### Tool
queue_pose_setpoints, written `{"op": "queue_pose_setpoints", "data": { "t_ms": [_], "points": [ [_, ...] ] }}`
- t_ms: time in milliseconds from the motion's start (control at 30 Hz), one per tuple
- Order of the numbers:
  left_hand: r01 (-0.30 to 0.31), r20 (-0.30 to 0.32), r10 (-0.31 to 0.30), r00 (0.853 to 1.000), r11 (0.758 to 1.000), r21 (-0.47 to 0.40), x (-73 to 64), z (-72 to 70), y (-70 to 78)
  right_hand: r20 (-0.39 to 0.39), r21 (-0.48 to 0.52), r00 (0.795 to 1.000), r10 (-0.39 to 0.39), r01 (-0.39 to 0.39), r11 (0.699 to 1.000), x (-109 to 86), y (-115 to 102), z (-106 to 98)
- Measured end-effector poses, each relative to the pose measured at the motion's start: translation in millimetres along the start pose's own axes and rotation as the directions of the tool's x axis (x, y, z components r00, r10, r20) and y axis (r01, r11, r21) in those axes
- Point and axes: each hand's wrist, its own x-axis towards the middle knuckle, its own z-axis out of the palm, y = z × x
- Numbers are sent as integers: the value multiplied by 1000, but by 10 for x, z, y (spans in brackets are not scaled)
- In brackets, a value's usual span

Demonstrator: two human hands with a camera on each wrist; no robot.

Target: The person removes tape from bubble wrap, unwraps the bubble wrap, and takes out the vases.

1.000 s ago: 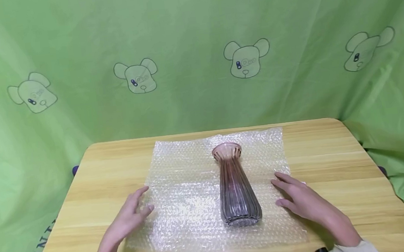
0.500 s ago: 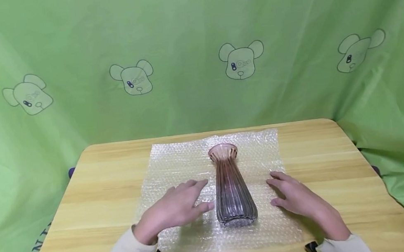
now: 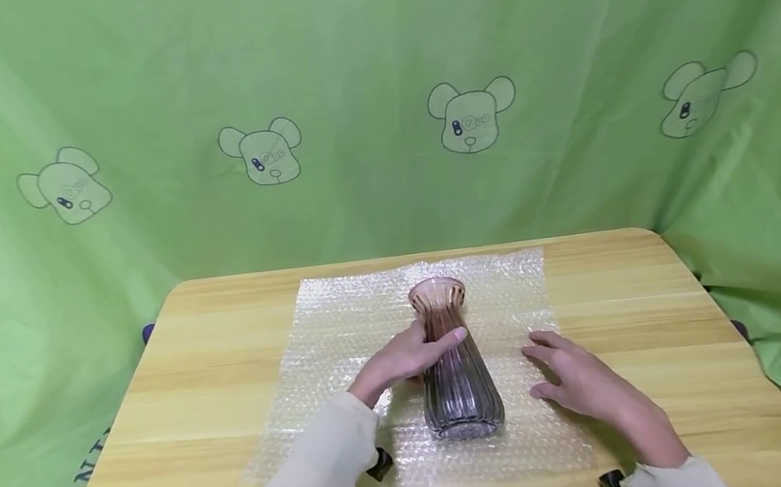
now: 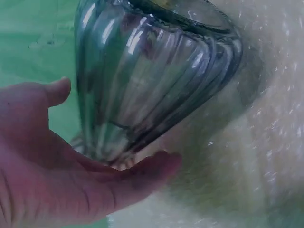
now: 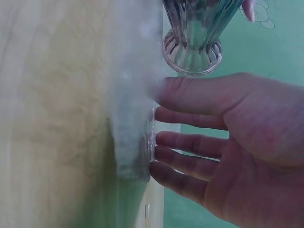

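Observation:
A ribbed glass vase (image 3: 460, 396), pink at the flared rim and grey toward the base, lies on its side on a sheet of bubble wrap (image 3: 341, 321). Its base faces me. My left hand (image 3: 410, 354) reaches round the vase's narrow part from the left, thumb above the glass, some fingers hidden behind it. In the left wrist view a gap shows between the thumb (image 4: 59, 91) and the vase (image 4: 142, 71). My right hand (image 3: 579, 379), fingers spread and fairly straight, lies at the bubble wrap's right edge (image 5: 133, 147).
The sheet lies on a wooden table (image 3: 658, 309) with rounded far corners. A green curtain (image 3: 371, 197) printed with bear heads hangs behind and at both sides. Black straps (image 3: 381, 464) show at the sleeve cuffs.
My left hand has moved right from the bubble wrap's left edge to the vase, its thumb now over the glass. My right hand stays at the right edge. The vase lies still.

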Motion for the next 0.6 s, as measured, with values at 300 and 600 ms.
{"op": "queue_pose_setpoints", "data": {
  "t_ms": [300,600],
  "points": [
    [105,-75,-125,989,970,-220,111,191,-67,9,4,1000,17,-18,1000,-17,-14,17],
    [47,-50,-76,996,902,-429,115,195,-130,-5,-27,1000,-27,26,999,-44,-1,19]
  ]
}}
